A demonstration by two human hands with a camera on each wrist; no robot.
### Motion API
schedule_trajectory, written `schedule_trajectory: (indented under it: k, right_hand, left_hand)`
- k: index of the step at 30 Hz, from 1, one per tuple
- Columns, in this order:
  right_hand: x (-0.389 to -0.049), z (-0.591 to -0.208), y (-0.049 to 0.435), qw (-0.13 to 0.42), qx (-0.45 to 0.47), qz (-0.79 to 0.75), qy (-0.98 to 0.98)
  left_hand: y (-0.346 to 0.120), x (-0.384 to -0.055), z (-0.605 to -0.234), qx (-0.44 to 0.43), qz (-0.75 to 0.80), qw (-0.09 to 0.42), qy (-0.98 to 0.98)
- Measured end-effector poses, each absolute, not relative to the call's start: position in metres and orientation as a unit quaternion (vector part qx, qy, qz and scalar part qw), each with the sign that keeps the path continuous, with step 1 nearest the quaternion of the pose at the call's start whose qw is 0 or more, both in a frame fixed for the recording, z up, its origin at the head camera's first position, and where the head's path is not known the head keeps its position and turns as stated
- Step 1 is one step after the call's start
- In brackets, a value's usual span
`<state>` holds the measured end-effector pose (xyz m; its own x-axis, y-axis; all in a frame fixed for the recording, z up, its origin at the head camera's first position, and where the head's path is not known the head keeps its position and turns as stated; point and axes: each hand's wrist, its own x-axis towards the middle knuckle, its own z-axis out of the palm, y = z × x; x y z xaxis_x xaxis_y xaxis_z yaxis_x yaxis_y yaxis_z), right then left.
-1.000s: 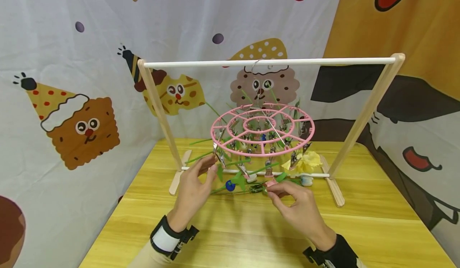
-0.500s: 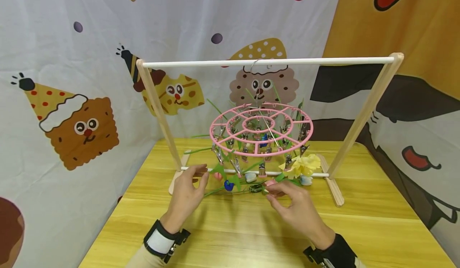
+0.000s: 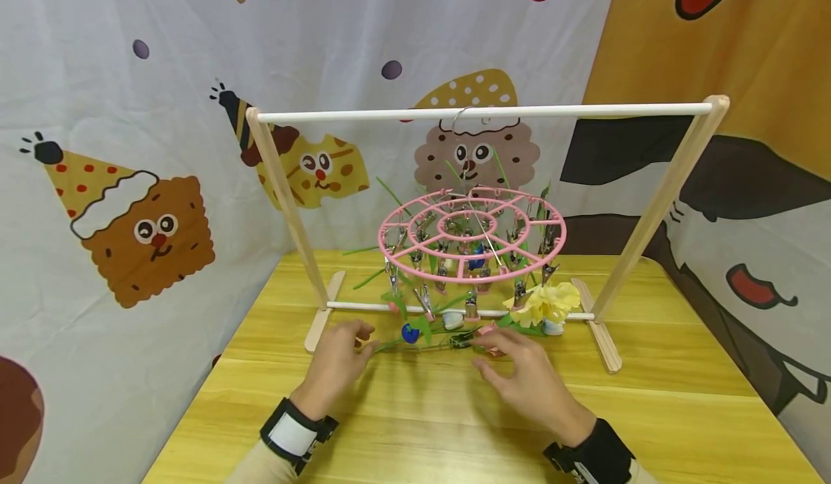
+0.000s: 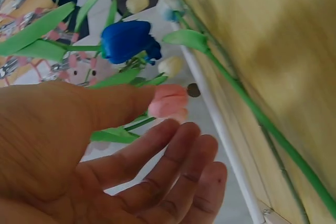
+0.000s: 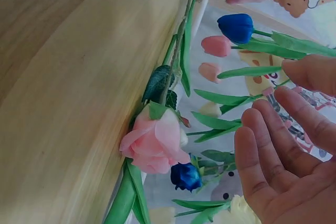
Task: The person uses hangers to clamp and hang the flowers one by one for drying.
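My left hand [image 3: 337, 358] hovers low over the table at the front left, fingers loosely bent and holding nothing. Beyond its fingertips, in the left wrist view, hang a pink tulip [image 4: 169, 100] and a blue tulip [image 4: 126, 41]. My right hand [image 3: 529, 379] is near a pink rose [image 5: 152, 140] lying on the table; its thumb and fingers are spread apart with nothing between them. Above both hands hangs a round pink clip hanger [image 3: 472, 280] with metal clips, several holding artificial flowers head down. A green stem [image 4: 257, 114] lies beside my left hand.
A wooden stand [image 3: 292, 210] with a white top bar [image 3: 389, 115] carries the hanger, its feet [image 3: 604, 336] on the wooden table [image 3: 422, 426]. A yellow flower [image 3: 548, 302] hangs at the right. A printed cloth [image 3: 162, 22] stands behind.
My left hand has dropped from the clips at the hanger's left edge down toward the table. My right thumb and fingers have spread apart by the pink rose. The hanger has turned slightly.
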<state>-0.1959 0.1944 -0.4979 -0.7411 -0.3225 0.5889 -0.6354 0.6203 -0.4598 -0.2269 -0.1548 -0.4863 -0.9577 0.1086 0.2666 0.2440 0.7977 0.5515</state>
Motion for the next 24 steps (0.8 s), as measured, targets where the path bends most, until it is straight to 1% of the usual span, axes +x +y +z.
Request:
schedule_trajectory:
  k: [3, 6, 10, 13, 19, 24]
  right_hand:
    - [-0.198, -0.500, 0.192, 0.228, 0.287, 0.333, -0.869]
    - [-0.201, -0.502, 0.189, 0.211, 0.289, 0.323, -0.876]
    - [-0.203, -0.503, 0.184, 0.177, 0.278, 0.316, -0.890]
    - [-0.204, -0.504, 0.181, 0.165, 0.271, 0.311, -0.896]
    - [-0.206, -0.505, 0.176, 0.172, 0.272, 0.296, -0.899]
    - [-0.208, -0.508, 0.173, 0.190, 0.279, 0.277, -0.900]
  left_hand:
    - [-0.156, -0.229, -0.494, -0.097, -0.279, 0.097, -0.951]
    - [-0.157, -0.231, -0.499, -0.099, -0.267, 0.089, -0.954]
    - [-0.157, -0.233, -0.503, -0.103, -0.257, 0.091, -0.956]
    - [-0.157, -0.234, -0.505, -0.111, -0.249, 0.091, -0.958]
    - [-0.156, -0.235, -0.508, -0.122, -0.249, 0.081, -0.957]
    - [-0.157, -0.235, -0.511, -0.129, -0.246, 0.080, -0.957]
